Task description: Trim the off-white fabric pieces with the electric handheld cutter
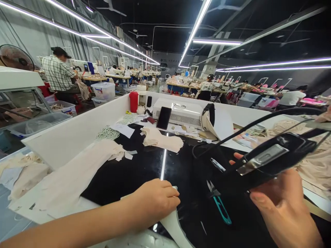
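Right now both hands are busy over the black tabletop (191, 172)! The right hand (287, 206) wraps a black device (274, 155) from below, thumb on the near side, fingertips peeking past the far edge, a two-sided hold probably meant to steady the bulky body. Over at centre, the left hand (157, 198) sits low with its fingers curled over a pale strip (172, 224); I can't tell whether it grips or merely rests there, perhaps to pin it down.

And what's in the way? The device itself, hiding much of the right palm, with a black cable (248, 125) arching across that side. Teal snips (221, 206) lie between the hands, blades pointing away (handles toward the wearer, likely for an easy pick-up), and a small silver tool (218, 165) waits just beyond them.

Farther out, folded cloth (162, 139) lies before a phone (163, 117), which leans on a white box (178, 110), presumably so its screen can be seen. To the left stretches a long cloth (74, 172), close to coiled pale cord (107, 133); to the right, a crumpled heap (314, 162) crowds the edge. Behind the white side panel (77, 131), a co-worker in checks (58, 74) sits among the machines.
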`<state>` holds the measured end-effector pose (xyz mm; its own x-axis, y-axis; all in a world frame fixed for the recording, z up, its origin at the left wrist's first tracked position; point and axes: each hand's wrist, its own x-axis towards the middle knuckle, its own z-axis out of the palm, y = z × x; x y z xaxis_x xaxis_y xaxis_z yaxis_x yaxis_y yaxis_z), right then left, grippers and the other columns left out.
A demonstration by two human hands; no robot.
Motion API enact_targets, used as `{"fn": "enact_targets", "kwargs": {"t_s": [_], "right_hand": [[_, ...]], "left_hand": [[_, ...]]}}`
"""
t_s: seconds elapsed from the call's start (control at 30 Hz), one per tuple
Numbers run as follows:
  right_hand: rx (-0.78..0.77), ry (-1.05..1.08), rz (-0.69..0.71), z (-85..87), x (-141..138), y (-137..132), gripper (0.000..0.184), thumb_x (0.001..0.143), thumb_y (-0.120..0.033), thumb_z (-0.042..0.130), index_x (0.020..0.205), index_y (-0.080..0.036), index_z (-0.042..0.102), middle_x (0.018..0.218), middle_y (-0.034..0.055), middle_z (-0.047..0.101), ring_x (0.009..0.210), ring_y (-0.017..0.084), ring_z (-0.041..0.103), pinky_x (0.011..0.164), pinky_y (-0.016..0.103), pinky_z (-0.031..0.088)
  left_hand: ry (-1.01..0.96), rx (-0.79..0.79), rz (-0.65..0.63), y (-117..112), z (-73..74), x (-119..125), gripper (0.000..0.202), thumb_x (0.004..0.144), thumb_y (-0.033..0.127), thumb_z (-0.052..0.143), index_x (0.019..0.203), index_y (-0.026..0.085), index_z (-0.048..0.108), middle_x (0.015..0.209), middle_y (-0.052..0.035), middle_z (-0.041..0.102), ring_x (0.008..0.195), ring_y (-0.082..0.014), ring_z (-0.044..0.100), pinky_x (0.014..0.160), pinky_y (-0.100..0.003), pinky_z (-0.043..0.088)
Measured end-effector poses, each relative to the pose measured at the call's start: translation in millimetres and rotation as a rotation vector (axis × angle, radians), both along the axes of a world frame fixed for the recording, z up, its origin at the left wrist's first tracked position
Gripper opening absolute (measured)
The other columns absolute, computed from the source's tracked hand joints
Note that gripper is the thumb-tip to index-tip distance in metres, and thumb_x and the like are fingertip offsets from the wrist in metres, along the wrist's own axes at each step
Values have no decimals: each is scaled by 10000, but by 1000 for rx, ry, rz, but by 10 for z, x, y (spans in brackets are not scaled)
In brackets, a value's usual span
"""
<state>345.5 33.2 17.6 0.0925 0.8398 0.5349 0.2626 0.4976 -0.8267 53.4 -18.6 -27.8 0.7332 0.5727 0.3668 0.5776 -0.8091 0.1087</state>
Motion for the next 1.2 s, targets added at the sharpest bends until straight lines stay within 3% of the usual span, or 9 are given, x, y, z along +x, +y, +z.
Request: {"fn": "enact_targets", "kwargs": {"t_s": [0.07, 0.17, 0.33, 0.43, 0.57, 0.73, 0.93, 1.2], "right_hand": [[-22, 154, 51, 147, -276, 10, 814, 691, -642, 891, 1386, -371, 566, 1278, 104, 720, 1054, 336, 762, 842, 500, 650], [44, 261, -70, 230, -607, 13, 660, 807, -492, 858, 1378, -325, 572, 1034, 16, 720, 783, 210, 724, 724, 424, 641], [91, 291, -37, 143, -924, 39, 799, 750, -339, 922, 1435, -292, 513, 913, -47, 682, 705, 155, 655, 697, 345, 606], [97, 325, 19, 59, -1049, 55, 676, 836, -326, 850, 1414, -286, 503, 895, -48, 665, 677, 145, 656, 672, 351, 603], [105, 366, 117, -6, -1144, 84, 587, 891, -290, 790, 1404, -315, 505, 877, -49, 658, 667, 143, 656, 633, 339, 600], [105, 464, 198, 34, -1192, 101, 513, 869, -271, 802, 1318, -305, 557, 830, -46, 660, 639, 147, 631, 553, 306, 589], [111, 519, 242, 73, -1241, 67, 471, 850, -277, 820, 1254, -304, 581, 808, -41, 670, 622, 150, 623, 533, 305, 587], [101, 516, 264, -14, -1270, 71, 465, 874, -289, 810, 1268, -314, 563, 829, -44, 666, 623, 142, 649, 553, 303, 595]], "left_hand": [[8, 47, 1, 30, -57, 33, 102, 1053, 127, 563, 1059, 155, 661, 1115, -76, 740, 986, -203, 684, 797, -316, 503], [24, 92, 22, 41, -147, 42, 97, 1073, 160, 561, 1084, 165, 657, 1097, -81, 737, 986, -202, 683, 790, -310, 492], [19, 112, 54, 5, -278, 27, 145, 1079, 242, 587, 1160, 143, 653, 1171, -89, 740, 1026, -212, 681, 792, -317, 498], [12, 142, 61, -19, -328, 35, 184, 1097, 255, 548, 1153, 123, 664, 1162, -80, 749, 1017, -214, 679, 769, -324, 502], [14, 172, 65, -47, -353, 42, 195, 1104, 253, 535, 1169, 141, 681, 1160, -106, 746, 1044, -221, 666, 768, -314, 501], [-34, 240, 57, -69, -295, 24, 183, 1088, 227, 571, 1176, 117, 688, 1157, -97, 742, 1041, -207, 661, 769, -304, 507], [-88, 260, 65, -72, -252, 17, 191, 1103, 222, 544, 1128, 112, 699, 1136, -46, 750, 996, -196, 667, 741, -314, 520], [-122, 250, 71, -54, -254, 10, 185, 1109, 203, 525, 1134, 127, 692, 1156, -39, 759, 1011, -188, 683, 774, -306, 542]]}}
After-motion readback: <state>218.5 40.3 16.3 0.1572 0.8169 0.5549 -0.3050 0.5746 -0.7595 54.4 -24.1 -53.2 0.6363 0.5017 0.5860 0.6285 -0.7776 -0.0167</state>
